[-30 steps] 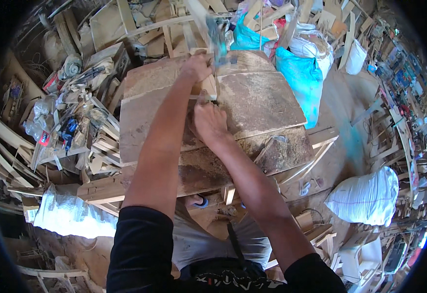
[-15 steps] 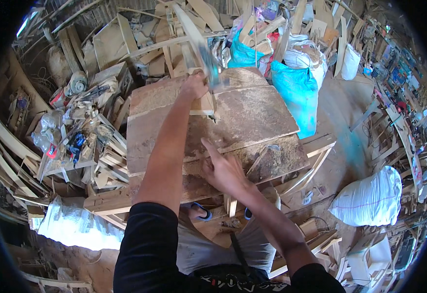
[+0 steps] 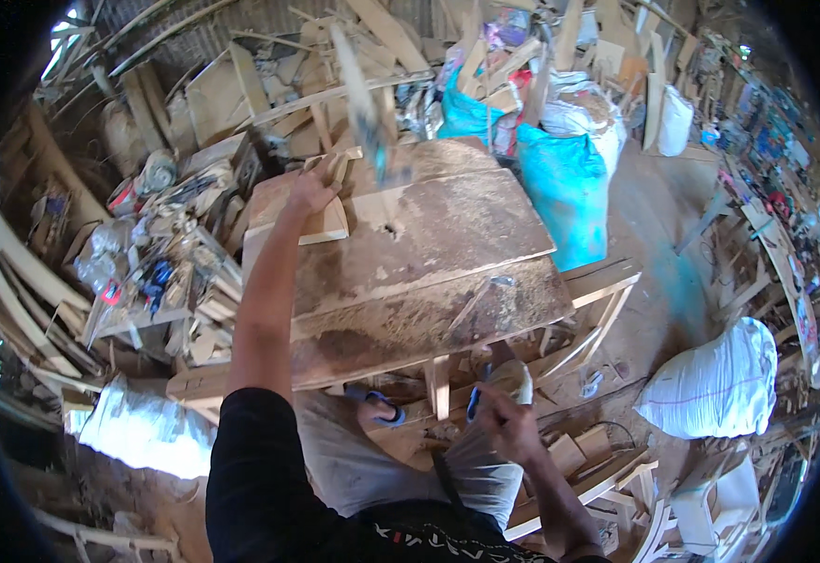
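My left hand (image 3: 312, 190) is closed on a pale wood piece (image 3: 327, 223) lying at the left part of a worn brown wooden work table (image 3: 429, 230). Beside that hand, a blurred upright guide (image 3: 372, 131) with a bluish lower end hangs over the table. Below its tip, a small dark hole (image 3: 391, 228) breaks the table surface. My right hand (image 3: 508, 424) is off the table, low in front of my right thigh. Its fingers are curled, and whatever may be in them is hidden.
Sawdust and a thin wood strip (image 3: 471, 308) lie on the table's near board. Behind it stand a turquoise sack (image 3: 565, 192) and stacked offcuts. A white sack (image 3: 710, 380) sits on the floor at right. Scrap wood and a cluttered bench (image 3: 152, 305) line the left.
My left hand has moved left across the table with the wood piece, away from the guide. My right hand has dropped from above the table's near edge to beside my thigh, its pointing finger now curled.
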Demonstrator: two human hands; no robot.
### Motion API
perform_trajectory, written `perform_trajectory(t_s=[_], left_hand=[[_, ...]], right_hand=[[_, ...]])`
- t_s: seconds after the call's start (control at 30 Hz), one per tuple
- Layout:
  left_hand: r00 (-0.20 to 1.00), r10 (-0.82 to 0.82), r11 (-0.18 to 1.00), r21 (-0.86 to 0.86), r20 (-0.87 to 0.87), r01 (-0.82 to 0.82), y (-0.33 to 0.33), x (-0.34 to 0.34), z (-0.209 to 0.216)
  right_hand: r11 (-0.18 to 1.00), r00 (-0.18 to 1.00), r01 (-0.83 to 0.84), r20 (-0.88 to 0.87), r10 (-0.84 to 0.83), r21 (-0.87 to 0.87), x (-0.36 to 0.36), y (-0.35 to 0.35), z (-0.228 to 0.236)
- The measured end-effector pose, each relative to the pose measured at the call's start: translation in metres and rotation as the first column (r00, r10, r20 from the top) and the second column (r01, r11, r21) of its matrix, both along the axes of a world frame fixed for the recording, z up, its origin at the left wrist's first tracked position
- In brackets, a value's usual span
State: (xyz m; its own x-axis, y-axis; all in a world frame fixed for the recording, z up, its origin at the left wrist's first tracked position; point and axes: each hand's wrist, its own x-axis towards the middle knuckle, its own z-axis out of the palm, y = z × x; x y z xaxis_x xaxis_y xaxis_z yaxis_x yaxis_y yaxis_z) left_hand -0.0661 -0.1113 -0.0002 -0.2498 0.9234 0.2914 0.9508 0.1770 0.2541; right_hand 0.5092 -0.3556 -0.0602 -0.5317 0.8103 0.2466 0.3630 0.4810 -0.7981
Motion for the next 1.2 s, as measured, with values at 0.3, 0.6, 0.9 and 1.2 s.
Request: perform_trajectory(t_s=[0.3,0.6,0.9,1.2], left_hand=[[0.973,0.178,0.984,0.049,-0.150,-0.172,-0.228,0.123,0.004],[0.932,-0.353,0.932,0.052,-0.081,0.357,-0.283,0.131,0.019],[0.952,-0.248,0.968,-0.089,-0.179,0.235,-0.320,0.132,0.039],[0.995,-0.098,0.983,-0.154,0.004,0.098,-0.337,0.138,0.035]], right_hand=[[0.992,0.978,-0.007,-0.206,0.033,0.127,-0.083,0.030,0.042],[0.980,0.971,-0.118,0.226,0.079,0.162,-0.259,0.116,0.072],[0.934,0.993,-0.108,-0.013,0.119,0.342,-0.102,0.097,0.054],[0.500,0.509,0.860,0.185,-0.840,-0.101,0.198,0.018,-0.172]])
